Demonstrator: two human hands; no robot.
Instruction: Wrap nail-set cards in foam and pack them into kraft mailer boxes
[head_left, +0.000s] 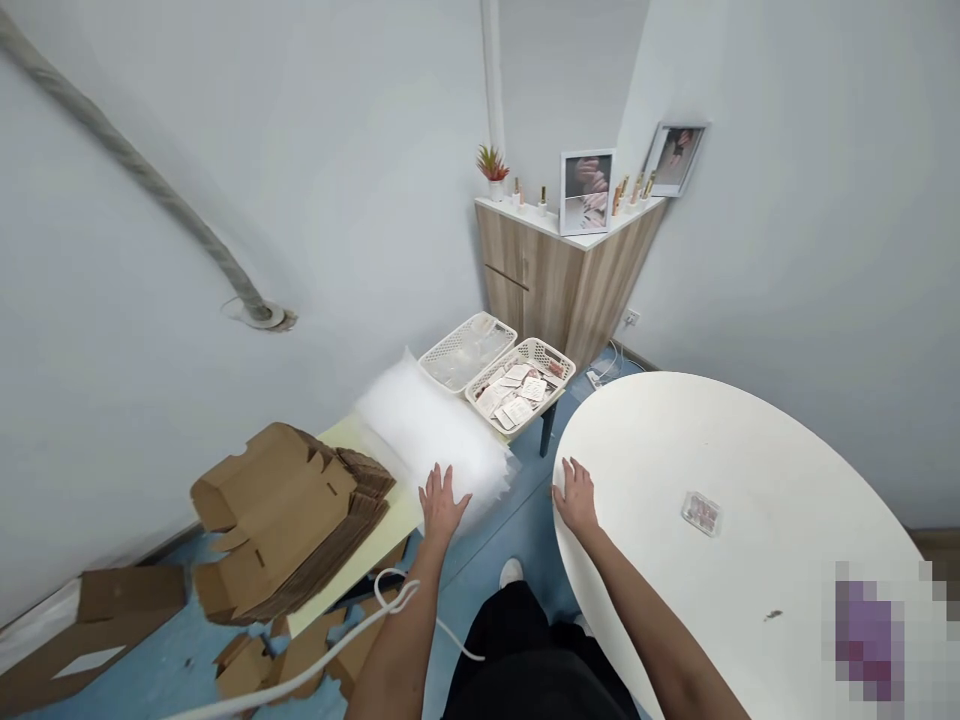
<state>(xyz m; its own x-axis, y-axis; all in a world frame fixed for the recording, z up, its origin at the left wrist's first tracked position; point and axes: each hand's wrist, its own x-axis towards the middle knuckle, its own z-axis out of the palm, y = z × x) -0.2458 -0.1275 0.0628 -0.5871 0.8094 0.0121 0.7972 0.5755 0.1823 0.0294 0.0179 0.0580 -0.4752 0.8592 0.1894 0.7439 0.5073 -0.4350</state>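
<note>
My left hand (444,503) is spread with fingers apart at the near edge of a pile of white foam sheets (427,410); whether it touches them I cannot tell. My right hand (577,496) rests at the left rim of the white round table (645,440), fingers extended and holding nothing. On that table lies a small clear plastic box (702,513) with pinkish pieces inside. Beyond the foam stand two white baskets: one basket (517,432) holds cards and small packets, the other basket (431,365) holds clear plastic items.
Flat brown cardboard boxes (277,510) are stacked on the left side table, with more cardboard (300,660) below. A white cable (337,648) crosses beside my left arm. A wooden cabinet (547,270) carries framed pictures, bottles and a plant. A brown carton (131,600) sits at far left.
</note>
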